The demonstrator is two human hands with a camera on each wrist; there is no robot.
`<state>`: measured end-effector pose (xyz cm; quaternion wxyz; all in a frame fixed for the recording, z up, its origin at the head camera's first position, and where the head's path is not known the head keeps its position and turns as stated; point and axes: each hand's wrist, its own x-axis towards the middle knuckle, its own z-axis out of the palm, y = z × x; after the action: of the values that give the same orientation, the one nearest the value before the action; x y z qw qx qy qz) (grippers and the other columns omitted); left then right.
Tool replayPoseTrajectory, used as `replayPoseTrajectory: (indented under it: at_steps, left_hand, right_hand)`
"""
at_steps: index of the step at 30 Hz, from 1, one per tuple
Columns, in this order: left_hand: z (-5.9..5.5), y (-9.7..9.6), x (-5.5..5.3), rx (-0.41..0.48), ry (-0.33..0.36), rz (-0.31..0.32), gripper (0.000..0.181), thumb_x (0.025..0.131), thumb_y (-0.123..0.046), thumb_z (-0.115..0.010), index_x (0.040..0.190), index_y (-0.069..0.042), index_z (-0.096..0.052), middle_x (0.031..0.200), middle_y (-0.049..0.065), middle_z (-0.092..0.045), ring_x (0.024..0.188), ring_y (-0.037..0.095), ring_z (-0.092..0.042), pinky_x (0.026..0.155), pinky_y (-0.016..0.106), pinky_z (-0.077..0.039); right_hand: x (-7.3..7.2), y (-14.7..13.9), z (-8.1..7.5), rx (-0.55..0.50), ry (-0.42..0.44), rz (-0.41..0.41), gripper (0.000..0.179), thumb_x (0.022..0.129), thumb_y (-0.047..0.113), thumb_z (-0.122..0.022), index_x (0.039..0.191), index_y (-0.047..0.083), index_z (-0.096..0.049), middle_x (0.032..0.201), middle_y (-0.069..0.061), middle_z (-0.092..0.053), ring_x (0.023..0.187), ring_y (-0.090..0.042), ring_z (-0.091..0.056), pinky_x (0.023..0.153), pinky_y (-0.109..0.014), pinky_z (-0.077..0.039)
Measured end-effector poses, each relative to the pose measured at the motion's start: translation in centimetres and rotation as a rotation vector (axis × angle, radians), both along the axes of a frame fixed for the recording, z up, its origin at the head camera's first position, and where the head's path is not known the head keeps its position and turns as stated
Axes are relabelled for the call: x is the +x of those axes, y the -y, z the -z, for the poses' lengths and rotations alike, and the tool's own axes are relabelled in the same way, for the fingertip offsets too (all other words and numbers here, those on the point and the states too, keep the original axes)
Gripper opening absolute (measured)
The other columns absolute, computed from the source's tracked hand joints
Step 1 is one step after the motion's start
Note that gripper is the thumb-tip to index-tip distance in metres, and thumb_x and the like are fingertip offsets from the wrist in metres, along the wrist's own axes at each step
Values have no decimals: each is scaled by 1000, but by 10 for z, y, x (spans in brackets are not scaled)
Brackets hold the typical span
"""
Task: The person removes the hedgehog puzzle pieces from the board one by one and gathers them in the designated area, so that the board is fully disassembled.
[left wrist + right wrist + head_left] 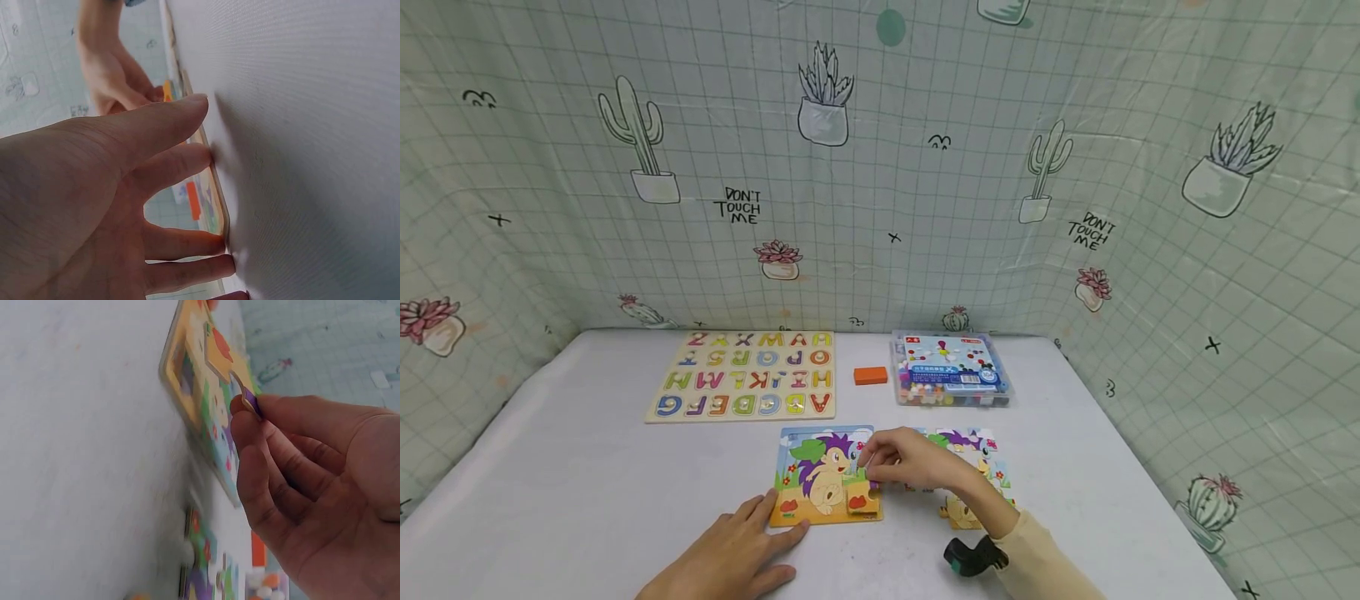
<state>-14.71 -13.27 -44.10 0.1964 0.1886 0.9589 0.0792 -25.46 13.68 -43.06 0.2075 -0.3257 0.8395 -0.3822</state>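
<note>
A hedgehog picture puzzle board (784, 467) lies on the white table in front of the person. Fingers of the left hand (730, 546) are spread out and touch the board's left and near edges; in the left wrist view the fingertips meet its rim. Between thumb and fingertips the right hand (913, 458) pinches a yellow puzzle piece (219, 353) with a red picture and a purple tip. That piece is tilted over the board's near right corner. Loose puzzle pieces (964, 510) lie right of the board, partly hidden by the right forearm.
Behind the puzzle lies a wooden alphabet board (741, 415). An orange block (870, 376) sits between it and a clear plastic box (951, 398) of small colourful parts. A black curved object (973, 557) is at the right cuff. Patterned cloth (880, 192) hangs behind the table.
</note>
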Motion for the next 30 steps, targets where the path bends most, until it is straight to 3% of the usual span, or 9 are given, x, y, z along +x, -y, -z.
replayPoseTrajectory:
  at_steps: [15, 30]
  left_hand:
    - [1, 0, 1, -10, -31, 4, 52, 84, -55, -67, 134, -39, -60, 148, 20, -46, 132, 41, -44, 104, 64, -40]
    - [-3, -2, 1, -6, -46, 5, 51, 86, -54, -66, 133, -37, -61, 147, 21, -47, 130, 41, -46, 102, 64, -41]
  right_hand:
    - [14, -57, 8, 5, 42, 32, 13, 96, 16, -63, 107, 9, -66, 91, -4, -71, 78, -5, -63, 74, -20, -52]
    - [16, -77, 11, 12, 45, 47, 14, 95, 13, -64, 106, 5, -67, 93, -4, -71, 80, -4, -62, 72, -19, -52]
